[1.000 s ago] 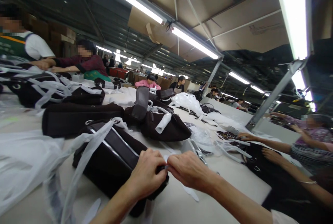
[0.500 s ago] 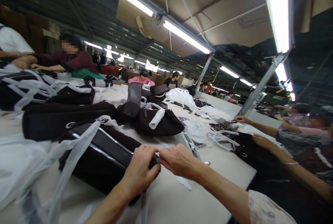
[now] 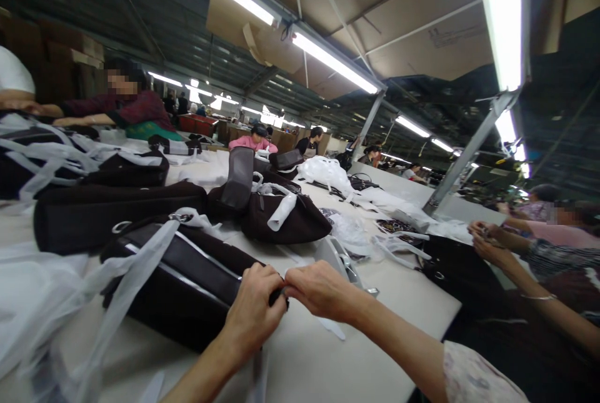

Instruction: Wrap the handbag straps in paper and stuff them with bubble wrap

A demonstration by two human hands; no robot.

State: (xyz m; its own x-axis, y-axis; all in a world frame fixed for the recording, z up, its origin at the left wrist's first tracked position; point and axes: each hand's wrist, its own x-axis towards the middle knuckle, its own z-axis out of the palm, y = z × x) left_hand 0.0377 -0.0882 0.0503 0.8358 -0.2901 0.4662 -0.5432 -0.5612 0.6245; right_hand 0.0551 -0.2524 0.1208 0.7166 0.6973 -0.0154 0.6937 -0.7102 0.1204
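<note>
A dark brown handbag (image 3: 187,303) with shiny silvery lines lies on its side on the white table in front of me. White wrapping strips (image 3: 145,272) are tied about its handle fitting. My left hand (image 3: 255,300) is closed around the bag's right end, thumb below and fingers on top. Right against it, my right hand (image 3: 316,287) is closed in a pinch at the same end. What sits between its fingertips is small and mostly hidden.
More dark bags (image 3: 285,215) with white wrapping lie behind and to the left. A plastic bag (image 3: 349,231) and a grey object with metal parts (image 3: 344,259) rest beyond my right hand. At right, a co-worker's hands (image 3: 492,243) work above a black bag (image 3: 450,265).
My two hands have hardly moved and stay together at the bag's end. At right, the co-worker's hands have come together and lifted off the black bag.
</note>
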